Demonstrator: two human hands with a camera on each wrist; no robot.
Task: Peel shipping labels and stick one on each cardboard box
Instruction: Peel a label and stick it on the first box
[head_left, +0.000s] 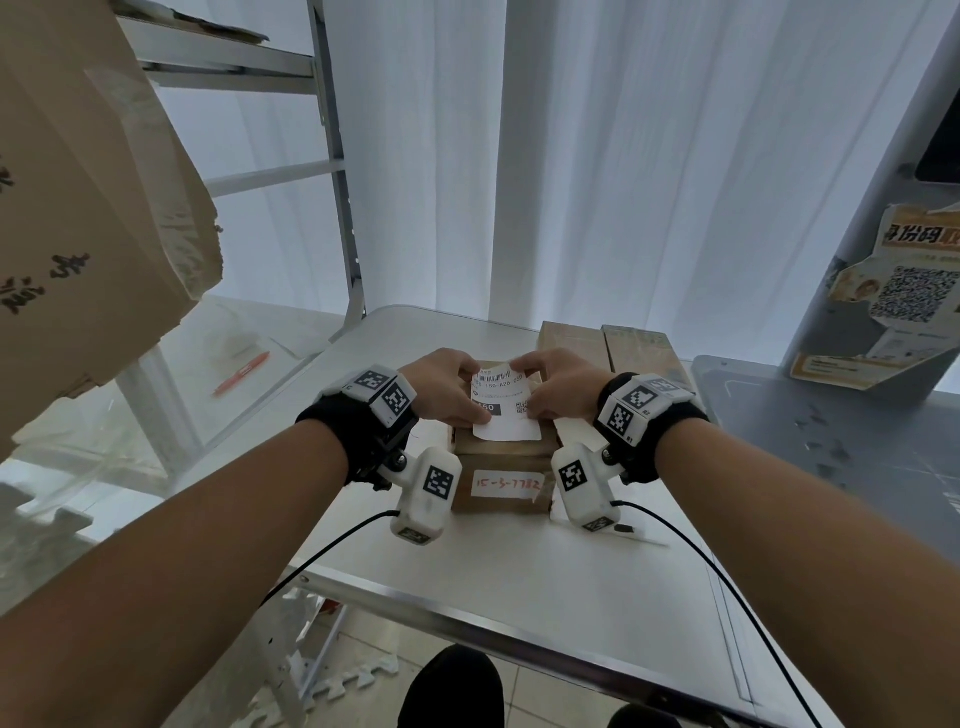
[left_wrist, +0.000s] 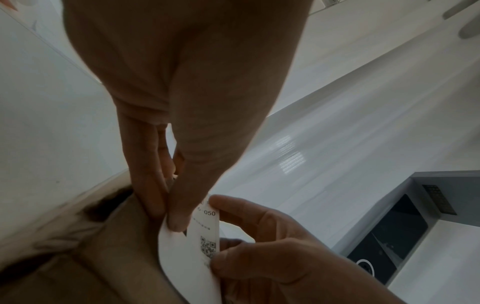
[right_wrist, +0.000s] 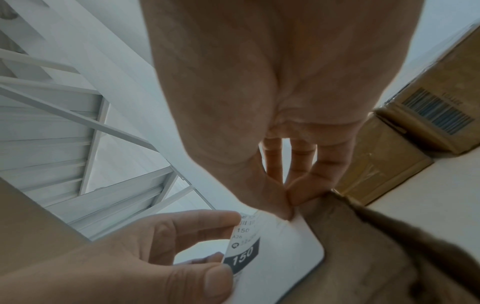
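At far left, a large cardboard box (head_left: 88, 197) is sitting on a metal shelving frame (head_left: 332, 171), and a red pen (head_left: 241, 373) is lying on a lower surface beside the desk (head_left: 519, 582); both are well apart from the work and are not obstructing you. At the centre, you are holding a white shipping label (head_left: 506, 408) over the top of a small cardboard box (head_left: 501, 462) standing on the desk. Your left hand (head_left: 449, 387) is pinching the label's left edge between thumb and forefinger, and your right hand (head_left: 558, 387) is pinching its right edge likewise, so both hands are clamped on the same label, one at each side. Holding it by opposite edges is probably keeping the sheet taut and square to the box top, so it can go down without creasing. Whether the near edge is already touching the cardboard cannot be told. A handwritten white strip (head_left: 506, 484) is occupying the box's front face. To the right, two more cardboard boxes (head_left: 613, 345) are waiting just behind, with a grey kiosk (head_left: 883, 291) beyond; nothing is standing in the label's way.
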